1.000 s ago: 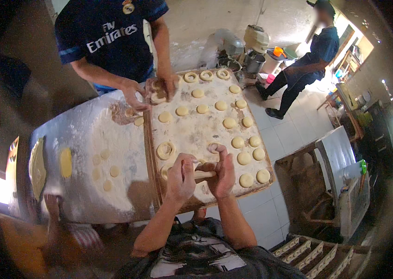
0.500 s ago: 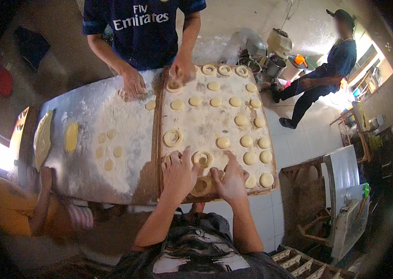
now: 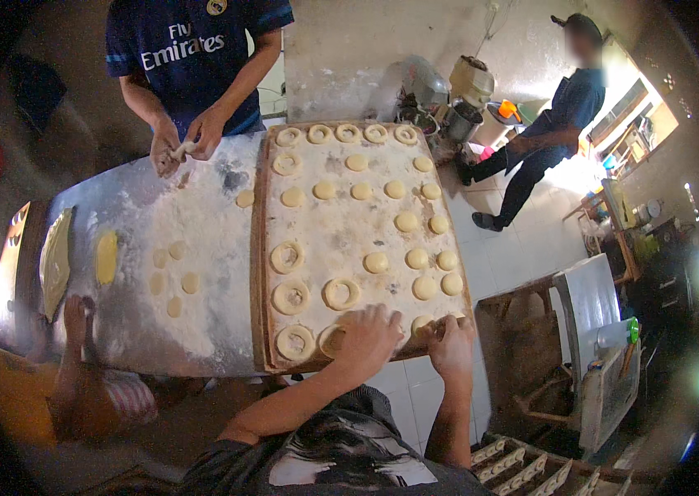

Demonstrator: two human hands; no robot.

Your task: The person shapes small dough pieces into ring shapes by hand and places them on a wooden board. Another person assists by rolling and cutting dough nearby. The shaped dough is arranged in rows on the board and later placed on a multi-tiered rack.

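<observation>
Left hand [image 3: 370, 343] is flat and unclenched, palm down with fingers stretched forward, over the near edge of a floured wooden board [image 3: 329, 231]. It partly covers a dough ring [image 3: 326, 341] lying to its left. Right hand [image 3: 451, 347], at the board's near right corner, has its fingers bent down at a dough round [image 3: 422, 323]; whether they grip any dough is hidden.

Farther in from the hands, another dough ring [image 3: 330, 295] lies just beyond the left one, and three more line the board's near left side. Plump, pale rounds [image 3: 376, 263] stand in loose rows toward the right, and a row of rings [image 3: 347, 125] runs along the far edge.

To the left, a flour-dusted table [image 3: 135, 331] holds thin flat discs [image 3: 190, 283], a yellow oblong slab [image 3: 106, 257] and a pale sheet [image 3: 57, 264]. At its far side, a person in a dark blue shirt [image 3: 188, 70] holds a dough piece [image 3: 184, 152] between both hands.
</observation>
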